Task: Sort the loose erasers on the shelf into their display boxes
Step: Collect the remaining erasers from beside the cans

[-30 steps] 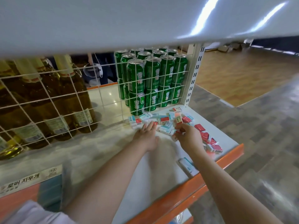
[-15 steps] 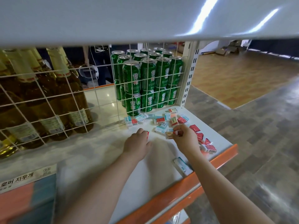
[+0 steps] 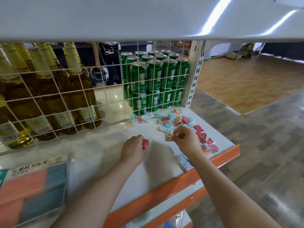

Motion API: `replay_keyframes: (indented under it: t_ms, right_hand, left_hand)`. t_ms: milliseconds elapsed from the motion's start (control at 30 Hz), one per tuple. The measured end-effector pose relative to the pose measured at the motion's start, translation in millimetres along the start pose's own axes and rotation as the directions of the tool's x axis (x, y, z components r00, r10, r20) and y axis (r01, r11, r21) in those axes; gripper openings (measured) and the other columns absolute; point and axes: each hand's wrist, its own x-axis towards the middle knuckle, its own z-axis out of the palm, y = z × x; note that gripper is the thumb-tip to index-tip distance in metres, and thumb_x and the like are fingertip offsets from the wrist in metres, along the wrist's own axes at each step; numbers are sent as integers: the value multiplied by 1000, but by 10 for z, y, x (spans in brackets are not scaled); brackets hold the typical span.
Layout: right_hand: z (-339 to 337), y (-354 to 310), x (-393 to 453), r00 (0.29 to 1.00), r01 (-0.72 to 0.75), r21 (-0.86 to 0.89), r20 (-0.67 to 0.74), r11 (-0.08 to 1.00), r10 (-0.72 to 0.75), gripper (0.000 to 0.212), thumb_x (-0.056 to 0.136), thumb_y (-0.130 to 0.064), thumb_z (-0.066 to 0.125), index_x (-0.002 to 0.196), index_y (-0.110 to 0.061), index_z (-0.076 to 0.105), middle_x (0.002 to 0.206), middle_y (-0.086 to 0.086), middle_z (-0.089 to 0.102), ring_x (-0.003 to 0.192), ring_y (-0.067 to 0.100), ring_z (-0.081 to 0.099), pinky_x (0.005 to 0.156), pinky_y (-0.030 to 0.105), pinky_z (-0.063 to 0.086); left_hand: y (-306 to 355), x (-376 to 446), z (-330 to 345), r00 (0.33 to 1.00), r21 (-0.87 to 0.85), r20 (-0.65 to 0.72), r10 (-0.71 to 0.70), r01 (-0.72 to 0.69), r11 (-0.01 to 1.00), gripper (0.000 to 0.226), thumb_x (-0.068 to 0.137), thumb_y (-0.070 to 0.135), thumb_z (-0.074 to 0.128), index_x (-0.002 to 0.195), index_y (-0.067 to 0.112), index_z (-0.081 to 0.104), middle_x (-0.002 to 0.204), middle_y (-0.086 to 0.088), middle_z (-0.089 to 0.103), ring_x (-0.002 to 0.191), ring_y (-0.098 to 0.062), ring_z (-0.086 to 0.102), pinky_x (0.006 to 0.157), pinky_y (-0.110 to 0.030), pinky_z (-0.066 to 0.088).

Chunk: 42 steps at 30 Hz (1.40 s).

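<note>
Loose erasers (image 3: pixel 166 120) in red and pale blue sleeves lie scattered on the white shelf (image 3: pixel 107 145) near its right end. My left hand (image 3: pixel 133 149) grips a red eraser (image 3: pixel 145 143) in curled fingers. My right hand (image 3: pixel 186 140) pinches an orange-labelled eraser (image 3: pixel 170 137) just left of the pile. One pale blue eraser (image 3: pixel 184 162) lies apart by the orange front edge. A display box (image 3: pixel 32 186) with pink and teal erasers sits at the shelf's lower left.
A white wire grid (image 3: pixel 65 89) backs the shelf, with amber bottles (image 3: pixel 49 89) and green cans (image 3: pixel 154 83) behind it. An upper shelf (image 3: pixel 148 17) hangs overhead. The orange shelf lip (image 3: pixel 164 193) runs along the front. Open floor lies to the right.
Both hands have drawn back from the pile toward me. The left hand has closed round a red eraser, and the right has lifted an orange-labelled one.
</note>
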Motion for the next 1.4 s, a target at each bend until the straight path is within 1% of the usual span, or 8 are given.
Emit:
replay_keyframes:
  t_ms: [333, 467, 567, 800, 900, 1067, 1200, 1400]
  right_hand:
    - [49, -35, -144, 997, 25, 47, 73, 999, -29, 24, 89, -4, 52, 109, -12, 61, 90, 3, 61, 80, 20, 59, 61, 21, 43]
    - [89, -64, -207, 994, 44, 53, 102, 998, -49, 29, 90, 1, 47, 113, -9, 61, 88, 3, 60, 83, 26, 62, 73, 32, 49]
    - [135, -74, -235, 991, 41, 67, 126, 997, -49, 30, 89, 3, 46, 111, -9, 62, 86, 3, 61, 79, 23, 61, 70, 29, 49]
    - [263, -164, -332, 980, 27, 126, 194, 992, -51, 25, 85, 6, 48, 97, -13, 60, 88, 6, 62, 78, 24, 62, 81, 42, 54]
    - [312, -191, -387, 980, 22, 142, 193, 990, -49, 23, 85, 5, 49, 94, -13, 59, 82, 2, 61, 82, 28, 63, 84, 47, 53]
    - [347, -227, -472, 981, 20, 136, 190, 991, -46, 21, 86, 4, 50, 95, -11, 61, 78, -2, 60, 79, 24, 62, 83, 45, 53]
    - [329, -244, -536, 981, 27, 112, 188, 993, -48, 20, 87, 3, 50, 94, -13, 60, 85, 3, 61, 76, 23, 61, 80, 41, 55]
    - [311, -246, -616, 981, 31, 48, 190, 998, -40, 22, 87, 2, 51, 103, -6, 63, 90, 5, 61, 76, 21, 61, 77, 34, 52]
  left_hand:
    - [-69, -204, -86, 995, -294, -40, -89, 74, 953, 21, 88, 18, 57, 105, 11, 66, 104, -5, 67, 95, -23, 60, 75, -26, 44]
    - [-111, -252, -129, 979, -567, -21, -201, 154, 809, 17, 87, 10, 59, 102, 9, 66, 93, -5, 67, 79, -17, 59, 63, -21, 43]
    - [-149, -310, -183, 969, -721, 55, -241, 205, 662, 13, 88, 8, 60, 99, 7, 66, 85, -8, 68, 73, -19, 60, 72, -28, 49]
    - [-269, -434, -307, 958, -842, 99, -268, 224, 491, 12, 92, 4, 53, 98, 12, 60, 88, -9, 63, 67, -12, 58, 55, -15, 48]
    - [-343, -471, -350, 964, -800, 71, -255, 208, 562, 16, 92, 4, 53, 102, 12, 62, 92, -9, 62, 72, -13, 59, 54, -14, 49]
    - [-477, -508, -405, 984, -518, -39, -176, 131, 845, 20, 85, 8, 61, 105, 14, 60, 87, 1, 57, 85, -23, 61, 72, -42, 56]
    - [-497, -575, -422, 998, -253, 2, -65, 63, 965, 14, 87, 20, 59, 100, 21, 64, 101, 2, 64, 94, -19, 63, 81, -35, 52]
    - [-547, -686, -391, 989, 73, 142, 47, -57, 996, 48, 89, 11, 43, 134, 26, 45, 124, -6, 49, 114, -26, 50, 87, -31, 42]
